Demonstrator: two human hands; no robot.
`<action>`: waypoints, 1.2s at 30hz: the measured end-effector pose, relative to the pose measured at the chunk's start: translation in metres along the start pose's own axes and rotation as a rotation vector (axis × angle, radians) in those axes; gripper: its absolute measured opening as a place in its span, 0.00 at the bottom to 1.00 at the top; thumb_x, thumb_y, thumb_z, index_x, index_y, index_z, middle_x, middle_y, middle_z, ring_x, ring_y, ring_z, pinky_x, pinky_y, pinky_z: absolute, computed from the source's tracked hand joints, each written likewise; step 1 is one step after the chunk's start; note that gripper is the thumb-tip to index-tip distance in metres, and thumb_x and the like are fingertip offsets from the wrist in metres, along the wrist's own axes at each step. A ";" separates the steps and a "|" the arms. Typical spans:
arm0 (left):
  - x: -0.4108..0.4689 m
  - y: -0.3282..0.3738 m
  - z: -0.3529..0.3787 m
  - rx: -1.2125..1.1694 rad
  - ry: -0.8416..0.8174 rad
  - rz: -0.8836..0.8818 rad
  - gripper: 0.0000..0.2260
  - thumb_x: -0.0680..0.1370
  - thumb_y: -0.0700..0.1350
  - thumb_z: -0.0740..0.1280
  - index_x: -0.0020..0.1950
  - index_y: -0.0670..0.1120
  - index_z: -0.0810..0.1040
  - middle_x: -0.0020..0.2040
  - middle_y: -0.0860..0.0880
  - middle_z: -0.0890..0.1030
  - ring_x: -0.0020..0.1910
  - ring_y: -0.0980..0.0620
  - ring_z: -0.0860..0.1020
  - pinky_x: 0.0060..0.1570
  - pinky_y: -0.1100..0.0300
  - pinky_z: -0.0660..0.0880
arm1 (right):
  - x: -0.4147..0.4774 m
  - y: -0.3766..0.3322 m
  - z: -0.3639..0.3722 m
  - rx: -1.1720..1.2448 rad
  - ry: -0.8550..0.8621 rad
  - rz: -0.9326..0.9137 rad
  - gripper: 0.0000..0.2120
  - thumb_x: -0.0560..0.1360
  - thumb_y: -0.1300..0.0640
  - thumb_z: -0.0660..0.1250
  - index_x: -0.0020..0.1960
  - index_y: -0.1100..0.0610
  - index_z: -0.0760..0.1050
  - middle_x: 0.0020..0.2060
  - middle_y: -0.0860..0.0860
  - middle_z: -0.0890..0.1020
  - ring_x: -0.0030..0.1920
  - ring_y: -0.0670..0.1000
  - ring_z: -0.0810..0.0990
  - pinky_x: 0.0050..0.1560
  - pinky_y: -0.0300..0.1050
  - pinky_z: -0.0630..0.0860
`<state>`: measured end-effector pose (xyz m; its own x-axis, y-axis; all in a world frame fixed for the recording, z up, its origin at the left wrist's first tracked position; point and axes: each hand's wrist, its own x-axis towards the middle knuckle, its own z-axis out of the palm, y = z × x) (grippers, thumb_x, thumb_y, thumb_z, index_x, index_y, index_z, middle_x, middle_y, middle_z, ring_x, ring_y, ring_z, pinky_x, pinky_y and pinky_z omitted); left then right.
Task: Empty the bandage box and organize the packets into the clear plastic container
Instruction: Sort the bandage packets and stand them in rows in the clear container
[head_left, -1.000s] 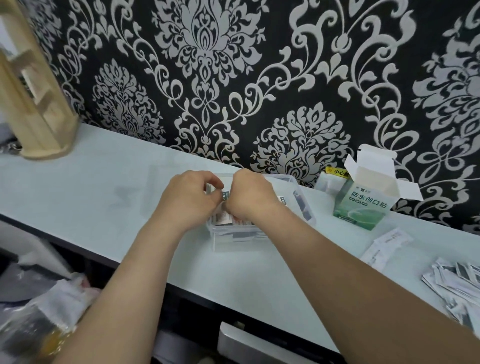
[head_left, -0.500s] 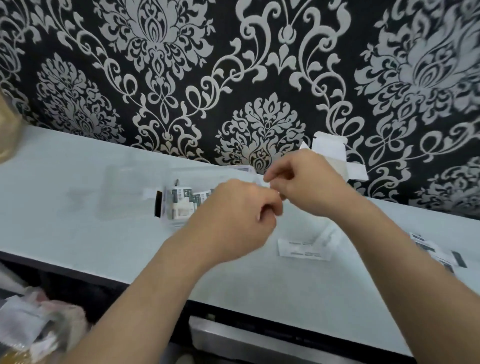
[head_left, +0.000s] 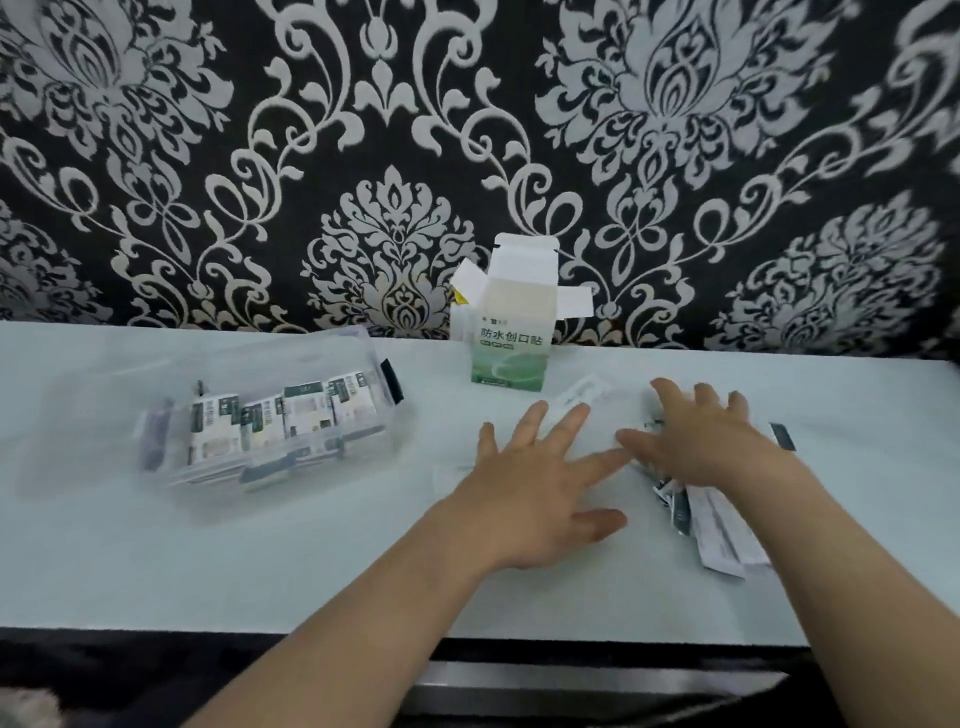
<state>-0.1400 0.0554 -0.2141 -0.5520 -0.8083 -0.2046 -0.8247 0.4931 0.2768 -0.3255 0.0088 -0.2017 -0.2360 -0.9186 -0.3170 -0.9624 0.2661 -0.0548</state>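
Note:
The clear plastic container (head_left: 156, 441) lies at the left on the pale counter, with several bandage packets (head_left: 291, 410) standing in a row inside it. The green and white bandage box (head_left: 511, 348) stands upright by the wall, its top flaps open. My left hand (head_left: 540, 483) is spread flat on the counter to the right of the container, fingers apart, holding nothing. My right hand (head_left: 701, 441) rests palm down, fingers spread, on a loose pile of packets (head_left: 717, 530) at the right. One packet (head_left: 582, 389) lies just in front of the box.
A black and silver patterned wall (head_left: 467, 156) runs close behind the counter (head_left: 260, 571). The counter's front edge drops to a dark gap with a metal strip (head_left: 597, 680) below.
Both hands left the container and moved right, opening flat over the loose packets. The view swung right, so the container now sits at the left.

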 end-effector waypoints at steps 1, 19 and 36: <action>0.006 0.006 0.001 -0.008 -0.023 -0.001 0.28 0.78 0.67 0.53 0.74 0.69 0.44 0.78 0.55 0.35 0.76 0.47 0.33 0.71 0.34 0.38 | 0.005 0.009 0.005 0.014 -0.013 0.016 0.41 0.68 0.26 0.52 0.75 0.43 0.49 0.75 0.58 0.57 0.75 0.64 0.51 0.69 0.67 0.59; 0.029 0.065 -0.002 0.344 0.377 -0.047 0.24 0.76 0.64 0.58 0.62 0.48 0.73 0.62 0.48 0.74 0.63 0.47 0.68 0.59 0.51 0.65 | -0.017 0.038 -0.020 0.755 0.007 -0.366 0.16 0.78 0.60 0.64 0.64 0.50 0.75 0.53 0.57 0.80 0.49 0.56 0.81 0.53 0.56 0.80; 0.015 0.024 -0.007 0.229 0.219 0.059 0.17 0.75 0.62 0.61 0.61 0.58 0.75 0.57 0.59 0.75 0.59 0.53 0.70 0.57 0.56 0.68 | 0.003 0.025 -0.005 0.310 0.076 -0.470 0.08 0.71 0.58 0.74 0.44 0.49 0.75 0.39 0.41 0.71 0.45 0.46 0.72 0.44 0.39 0.67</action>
<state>-0.1668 0.0529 -0.2043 -0.5804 -0.8141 0.0196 -0.8122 0.5805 0.0581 -0.3507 0.0108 -0.1996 0.1881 -0.9744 -0.1230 -0.8847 -0.1137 -0.4521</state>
